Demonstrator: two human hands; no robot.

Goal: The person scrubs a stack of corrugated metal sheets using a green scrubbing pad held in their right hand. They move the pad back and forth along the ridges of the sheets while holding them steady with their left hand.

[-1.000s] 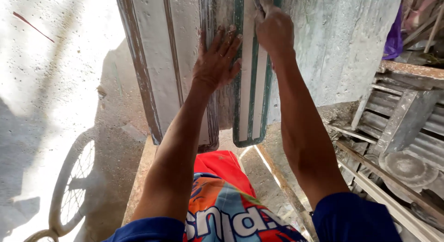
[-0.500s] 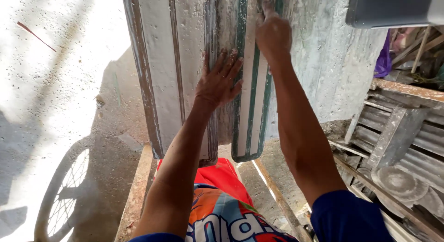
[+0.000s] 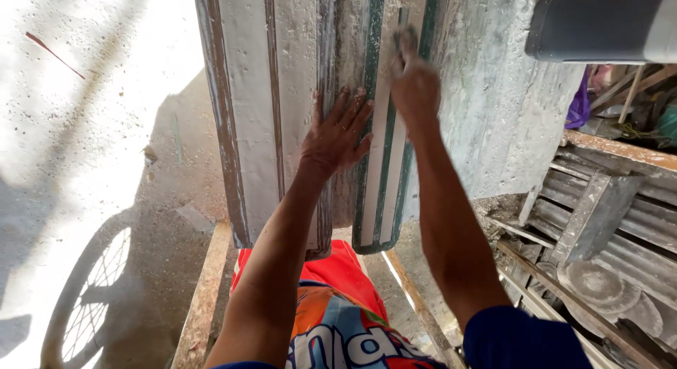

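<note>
A long weathered wooden panel [image 3: 247, 115] with whitish paint and brown ribs lies across a wooden frame below me. Beside it runs a white strip with green edges [image 3: 384, 179]. My left hand [image 3: 337, 133] presses flat on the panel's right part, fingers spread. My right hand [image 3: 415, 80] is closed around a small tool [image 3: 405, 36] held against the green-edged strip; the tool's kind is unclear.
A rough concrete wall [image 3: 493, 129] stands to the right. Corrugated metal sheets and round discs [image 3: 599, 270] lie at lower right. A bicycle wheel's shadow [image 3: 92, 291] falls on the sunlit ground at left. Wooden rails [image 3: 204, 298] run under the panel.
Both hands have slid down the panel towards me, and my view has shifted slightly. The left hand stays flat; the right keeps its closed grip.
</note>
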